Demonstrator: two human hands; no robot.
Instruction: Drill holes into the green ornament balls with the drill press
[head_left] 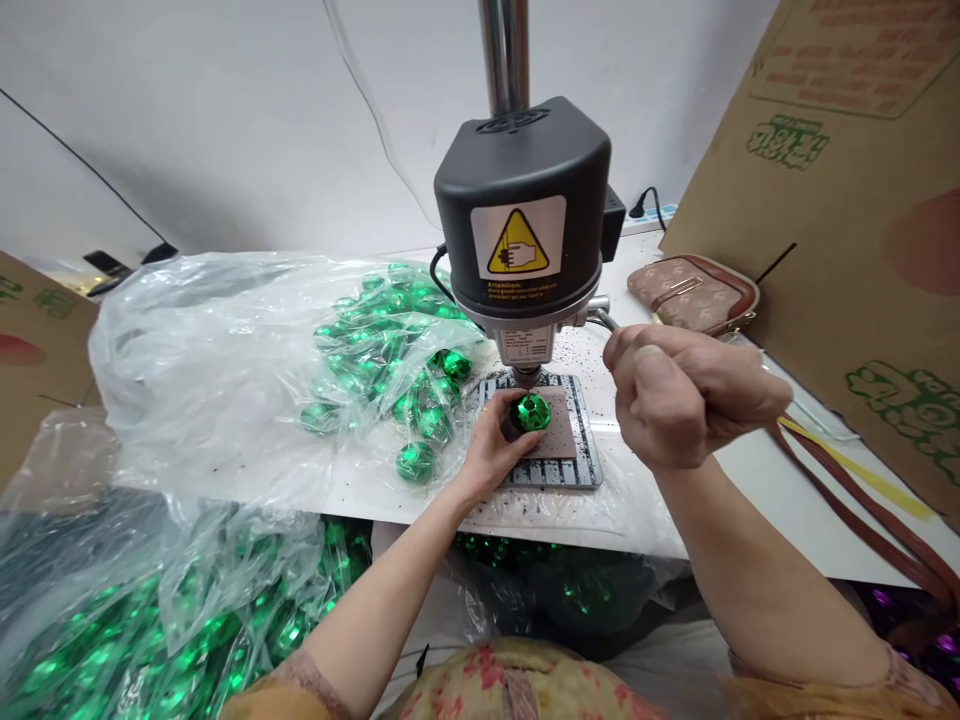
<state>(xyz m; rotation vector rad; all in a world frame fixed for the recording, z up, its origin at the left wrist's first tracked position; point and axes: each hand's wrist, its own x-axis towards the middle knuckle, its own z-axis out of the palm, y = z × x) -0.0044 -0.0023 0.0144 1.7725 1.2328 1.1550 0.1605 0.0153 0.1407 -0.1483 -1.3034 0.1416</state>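
Note:
Under the chuck of a black bench drill press (525, 210), my left hand (491, 438) grips a shiny green faceted ball (534, 412) between thumb and fingers. A dark hole shows in the ball's top, right below the chuck. The ball rests over a brown board (561, 440) on the slotted metal base (589, 470). My right hand (675, 395) is closed round the end of the drill press's feed lever (604, 318), right of the drill head; its grip hides most of the lever.
A clear plastic bag (202, 340) with several green balls (415, 461) spreads left of the drill. Below the table edge lies another bag of green balls (187, 640). A patterned purse (694, 292) sits by a large cardboard box (847, 260) at right. Dark shavings dot the table.

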